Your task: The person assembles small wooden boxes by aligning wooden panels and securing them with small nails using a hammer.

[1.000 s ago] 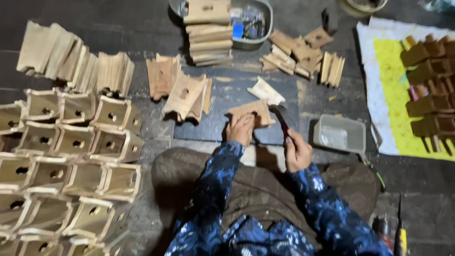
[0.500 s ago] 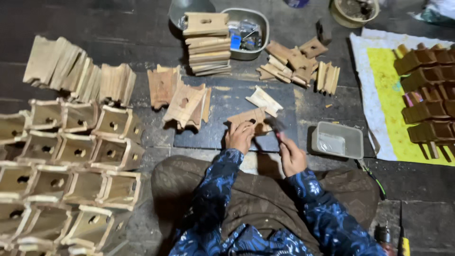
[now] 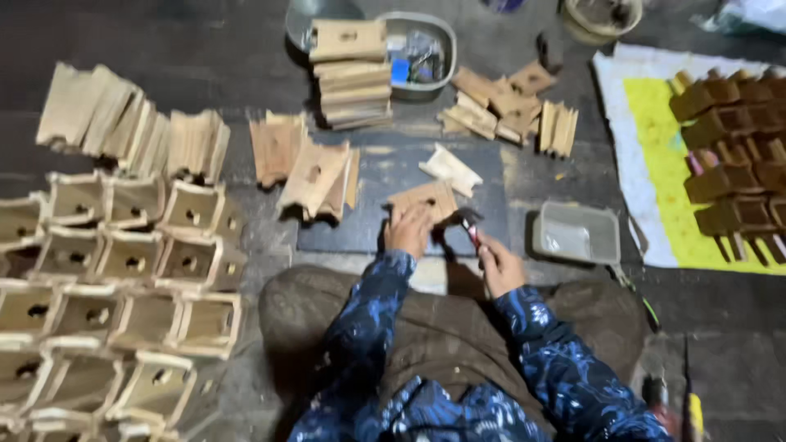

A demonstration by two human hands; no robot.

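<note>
Head-camera view showed a small flat wooden piece (image 3: 426, 199) lying on a dark board (image 3: 344, 233) in front of a seated person, near the board's middle. The left hand (image 3: 408, 231) pressed down on the piece's near edge, fingers spread flat over it. The right hand (image 3: 499, 266) was closed around a red-handled tool (image 3: 469, 226) whose dark head met the piece's right edge; blur hid what kind of tool it was. Another pale wooden piece (image 3: 449, 169) lay just beyond on the same board. To the right of the board sat a grey rectangular tray (image 3: 576, 233), and beyond it a white-and-yellow sheet (image 3: 647, 131) carrying rows of dark brown wooden items (image 3: 737, 155). Leaning cut panels (image 3: 307, 168) stood to the left of the board, with a stack of panels (image 3: 348, 74) beside a metal bowl (image 3: 422, 53) farther back. Rows of pale open wooden boxes (image 3: 106, 270), each with a round hole, filled the floor at the person's left.
</note>
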